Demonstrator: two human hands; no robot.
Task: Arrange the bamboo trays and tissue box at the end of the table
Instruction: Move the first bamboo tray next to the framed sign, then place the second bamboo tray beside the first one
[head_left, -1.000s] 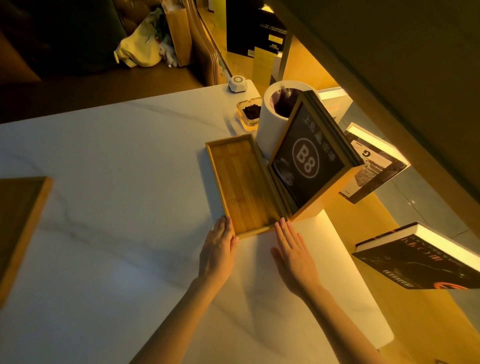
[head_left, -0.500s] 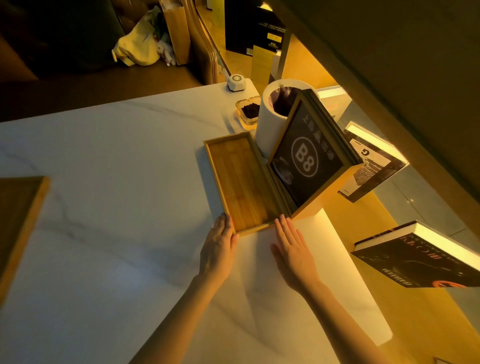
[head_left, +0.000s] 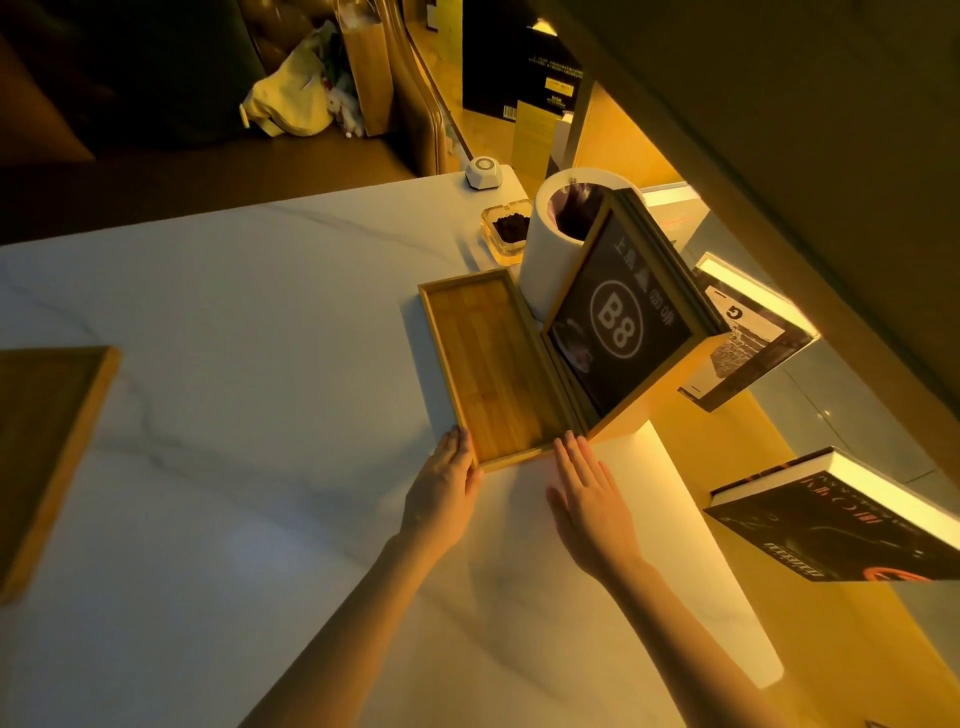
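- Marble-look table (head_left: 218, 364) under warm, dim light fills most of my view; both hands work near its lit far end.
- My left hand (head_left: 444, 493) lies flat, fingers together, fingertips touching the near left corner of the bamboo tray (head_left: 493, 364).
- My right hand (head_left: 587, 499) is flat too, fingers slightly spread, tips at the tray's near right corner. Neither hand grips anything.
- Just beyond my right fingertips the tray sits tight against a framed sign (head_left: 618, 322) leaning over it; a white cylinder (head_left: 545, 249) stands behind that.
- Risk, as I judge it: pushing forward could drive the tray into the sign's base and tip it, or nudge the cylinder and the small dish (head_left: 506, 228) past it.
- Uneven pressure could skew the tray.
- A second tray (head_left: 47, 441) waits well off to my left hand's side; I cannot pick out a tissue box for certain.
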